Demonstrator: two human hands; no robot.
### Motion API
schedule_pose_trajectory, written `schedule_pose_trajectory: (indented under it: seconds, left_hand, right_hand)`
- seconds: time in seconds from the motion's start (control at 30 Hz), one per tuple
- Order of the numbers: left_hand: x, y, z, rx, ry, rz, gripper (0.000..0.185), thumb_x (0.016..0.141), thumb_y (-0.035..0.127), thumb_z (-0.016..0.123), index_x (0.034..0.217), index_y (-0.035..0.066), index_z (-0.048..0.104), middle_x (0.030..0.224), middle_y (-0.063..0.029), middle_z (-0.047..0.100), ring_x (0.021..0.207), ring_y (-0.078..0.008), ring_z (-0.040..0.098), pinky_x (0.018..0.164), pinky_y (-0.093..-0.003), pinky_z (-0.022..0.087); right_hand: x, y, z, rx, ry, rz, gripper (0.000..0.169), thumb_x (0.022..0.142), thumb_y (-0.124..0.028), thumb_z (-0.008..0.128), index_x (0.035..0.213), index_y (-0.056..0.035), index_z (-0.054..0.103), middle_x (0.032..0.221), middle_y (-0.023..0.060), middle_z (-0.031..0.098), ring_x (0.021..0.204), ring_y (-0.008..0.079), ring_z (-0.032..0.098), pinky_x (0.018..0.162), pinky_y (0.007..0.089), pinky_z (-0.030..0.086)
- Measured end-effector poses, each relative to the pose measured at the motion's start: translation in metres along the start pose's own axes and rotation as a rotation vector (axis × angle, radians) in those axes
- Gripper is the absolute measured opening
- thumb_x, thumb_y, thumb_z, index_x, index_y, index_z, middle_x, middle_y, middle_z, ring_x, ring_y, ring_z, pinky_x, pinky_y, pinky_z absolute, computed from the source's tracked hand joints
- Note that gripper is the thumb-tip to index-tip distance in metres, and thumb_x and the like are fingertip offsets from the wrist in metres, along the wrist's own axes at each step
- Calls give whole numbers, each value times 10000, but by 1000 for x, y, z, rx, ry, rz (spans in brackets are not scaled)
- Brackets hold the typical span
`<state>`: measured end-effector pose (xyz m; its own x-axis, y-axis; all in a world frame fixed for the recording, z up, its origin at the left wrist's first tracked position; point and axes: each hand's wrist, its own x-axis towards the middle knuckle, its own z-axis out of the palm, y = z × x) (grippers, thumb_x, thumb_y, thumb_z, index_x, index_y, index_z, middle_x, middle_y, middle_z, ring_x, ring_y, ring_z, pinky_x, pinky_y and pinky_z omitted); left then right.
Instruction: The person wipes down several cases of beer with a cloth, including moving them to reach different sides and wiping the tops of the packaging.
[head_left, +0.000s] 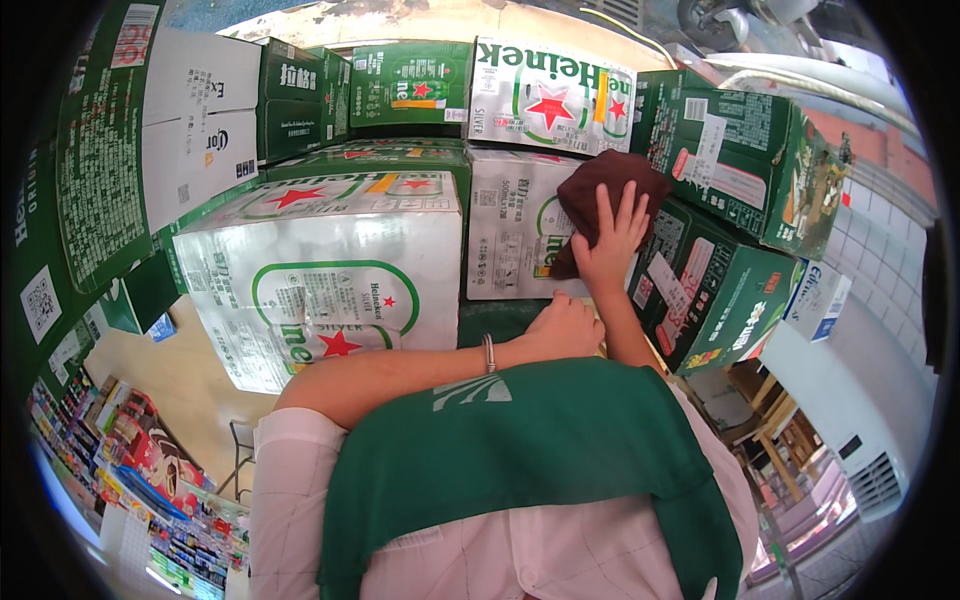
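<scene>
My right hand (615, 240) holds a dark brown cloth (619, 187) flat against the silver Heineken carton (502, 225), with the fingers slightly spread over it. Part of the cloth hangs down the carton's printed side. Below and to the left, my left hand (566, 326) is curled with its knuckles up near that carton's lower edge; nothing shows in it, and a metal bangle (490, 354) circles the wrist. A larger-looking silver Heineken carton (360, 285) stands at the left, behind my left forearm. Another white-and-silver Heineken carton (551, 97) sits on top at the back.
Green beer cartons (712, 277) are stacked close on the right, with more green cartons (412, 82) at the back. Tall green and white cartons (199, 120) rise on the left. Store shelves (150, 465) with packaged goods stand at the lower left; a white appliance (862, 420) is at the lower right.
</scene>
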<state>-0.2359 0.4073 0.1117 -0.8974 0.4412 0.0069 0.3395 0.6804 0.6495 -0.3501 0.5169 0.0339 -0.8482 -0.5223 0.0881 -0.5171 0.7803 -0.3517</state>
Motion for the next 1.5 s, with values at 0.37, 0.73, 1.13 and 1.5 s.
schedule_pose_trajectory:
  seconds: [0.37, 0.73, 1.13, 1.5]
  left_hand:
    - [3, 3, 16, 47, -5, -2, 312, 825, 291, 545, 975, 30, 627, 795, -106, 632, 744, -269, 616, 688, -426, 454]
    - [19, 14, 15, -16, 66, -191, 694, 925, 282, 461, 1540, 65, 222, 771, -150, 603, 704, -274, 583, 736, -513, 438]
    - [15, 12, 6, -10, -203, -133, 345, 922, 285, 478, 1121, 56, 643, 865, -155, 656, 816, -319, 620, 886, -592, 418]
    - [20, 1, -14, -114, -413, -130, 365, 908, 289, 520, 1122, 19, 642, 977, -181, 640, 933, -335, 616, 938, -574, 414]
  right_hand:
    - [17, -57, 17, 204, -271, -595, 589, 576, -82, 710, 1154, -186, 669, 1388, 59, 528, 1327, 410, 404, 1068, 574, 306]
    - [185, -55, 50, 181, -251, -653, 457, 638, 42, 572, 1018, -162, 723, 1233, 77, 593, 1192, 331, 477, 1042, 448, 370]
    - [177, 71, 59, -58, -213, 74, 520, 717, -91, 673, 1188, -306, 632, 1378, 33, 448, 1262, 345, 407, 1025, 475, 389]
    - [235, -90, 127, -10, -272, 89, 394, 760, -172, 646, 1139, -277, 651, 1327, 64, 471, 1226, 378, 405, 980, 565, 404]
